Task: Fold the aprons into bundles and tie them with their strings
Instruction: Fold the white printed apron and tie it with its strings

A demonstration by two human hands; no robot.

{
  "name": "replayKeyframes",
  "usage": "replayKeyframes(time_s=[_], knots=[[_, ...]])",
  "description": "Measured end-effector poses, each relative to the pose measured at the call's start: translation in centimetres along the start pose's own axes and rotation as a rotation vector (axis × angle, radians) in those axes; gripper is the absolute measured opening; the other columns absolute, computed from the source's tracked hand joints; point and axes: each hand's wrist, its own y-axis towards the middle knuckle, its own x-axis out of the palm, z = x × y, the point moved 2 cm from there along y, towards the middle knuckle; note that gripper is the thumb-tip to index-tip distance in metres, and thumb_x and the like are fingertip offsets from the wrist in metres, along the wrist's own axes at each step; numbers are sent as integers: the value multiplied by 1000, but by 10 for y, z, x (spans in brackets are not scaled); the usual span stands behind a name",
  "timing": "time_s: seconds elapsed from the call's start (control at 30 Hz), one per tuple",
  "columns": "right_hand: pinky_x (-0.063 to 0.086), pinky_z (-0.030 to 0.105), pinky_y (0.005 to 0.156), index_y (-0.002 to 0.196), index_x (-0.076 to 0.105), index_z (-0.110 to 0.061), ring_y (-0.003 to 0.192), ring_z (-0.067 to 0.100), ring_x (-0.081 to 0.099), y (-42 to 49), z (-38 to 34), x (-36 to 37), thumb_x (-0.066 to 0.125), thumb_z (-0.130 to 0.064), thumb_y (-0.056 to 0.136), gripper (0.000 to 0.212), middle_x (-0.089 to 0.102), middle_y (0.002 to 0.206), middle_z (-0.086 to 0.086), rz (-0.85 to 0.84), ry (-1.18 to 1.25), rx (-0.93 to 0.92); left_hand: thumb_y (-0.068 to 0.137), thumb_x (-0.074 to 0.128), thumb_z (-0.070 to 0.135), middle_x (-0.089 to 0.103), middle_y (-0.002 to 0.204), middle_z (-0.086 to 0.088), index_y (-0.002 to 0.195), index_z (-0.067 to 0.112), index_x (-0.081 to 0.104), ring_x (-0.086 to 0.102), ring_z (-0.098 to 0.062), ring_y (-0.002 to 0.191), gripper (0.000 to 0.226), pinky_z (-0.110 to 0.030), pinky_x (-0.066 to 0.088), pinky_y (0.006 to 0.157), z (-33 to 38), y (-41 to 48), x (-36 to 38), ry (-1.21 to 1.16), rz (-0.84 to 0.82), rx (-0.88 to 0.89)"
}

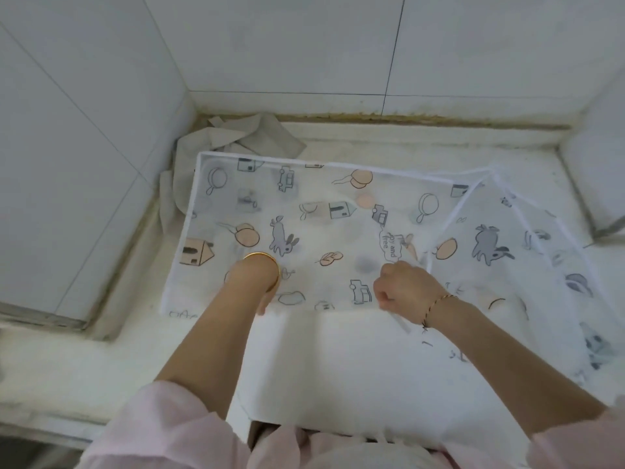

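Here the apron (304, 211) lies spread flat on the white surface (67, 367) in front of me, a thin, see-through sheet printed with grey rabbits, little houses, trucks, magnifying glasses and peach-coloured shapes, edged all round with a white binding. Its near part is turned over toward me so the plain white underside shows, and that flap hangs over the front edge of the surface. My left hand (262, 289) presses down on the apron at the fold line; its fingers are hidden under my wrist, so I cannot tell whether they are pinching the cloth or just lying on it. A gold bangle (265, 262) sits on that wrist. My right hand (404, 286) is clenched into a fist on the same fold line, and a white string (400, 321) runs out from under it; a thin red thread bracelet (436, 306) circles that wrist. To the right, a second layer of the same printed material (527, 252) lies at an angle, overlapping the first. Behind the apron's far left corner a crumpled grey cloth (247, 137) is bunched into the corner where the tiled wall (270, 45) meets the surface. A speech bubble in the print reads "and free"; the rest of it is unclear.
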Motion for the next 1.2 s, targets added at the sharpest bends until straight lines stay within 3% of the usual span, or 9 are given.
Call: replayKeyframes(time_s=[0.07,0.13,0.27,0.47,0.67,0.77,0.83,1.03,1.2], knots=[[42,28,86,99,62,-19,99,15,46,-4,1,1,50,-29,93,16,49,101,-3,-47,151,19,78,72,43,68,103,1,105,12,63,65,-20,92,42,-33,51,82,8,-12,-21,10,-52,106],[44,29,89,100,63,-19,98,12,52,-9,1,-1,52,-28,93,15,53,102,-5,30,389,45,80,69,45,64,100,-3,99,12,60,61,-21,84,39,-33,49,82,31,-14,-50,-140,164,282],[52,39,70,96,62,-16,76,18,58,-30,13,-26,53,-15,91,11,55,98,-3,552,464,262,91,54,25,46,120,-13,114,10,51,47,-31,110,28,-40,42,93,109,-5,-95,-364,680,541],[44,29,61,97,64,-12,82,23,57,-97,70,-48,56,-3,84,18,59,102,3,943,375,663,92,52,35,48,124,-16,122,7,48,52,-31,110,41,-38,46,90,171,24,-113,-136,475,504],[39,42,94,127,46,-5,117,35,45,-117,123,-2,48,-39,93,49,52,122,16,450,594,1005,92,50,24,41,135,-14,134,8,39,42,-30,124,47,-37,37,97,189,33,-120,90,588,267],[40,34,71,92,55,-5,92,30,53,-114,138,11,39,-47,95,45,54,85,11,358,764,1006,87,59,26,36,135,-15,138,9,31,40,-32,125,60,-40,39,97,201,33,-119,28,551,252],[28,29,55,64,37,-11,67,23,42,-117,145,15,39,-39,97,43,38,64,3,315,875,936,84,64,27,29,138,-14,142,11,23,40,-35,126,73,-42,41,96,208,36,-112,-47,441,214],[38,24,56,71,40,-13,55,10,48,-143,149,8,57,-7,90,26,46,60,-6,447,1469,613,86,59,10,2,153,-24,149,6,-5,34,-39,131,90,-40,44,94,225,35,-95,89,421,77],[38,27,56,84,42,-20,61,20,49,-148,178,10,49,-13,92,13,49,70,4,219,963,669,84,61,13,-5,153,-25,148,6,-14,30,-39,133,99,-39,47,82,232,33,-84,67,451,18]])
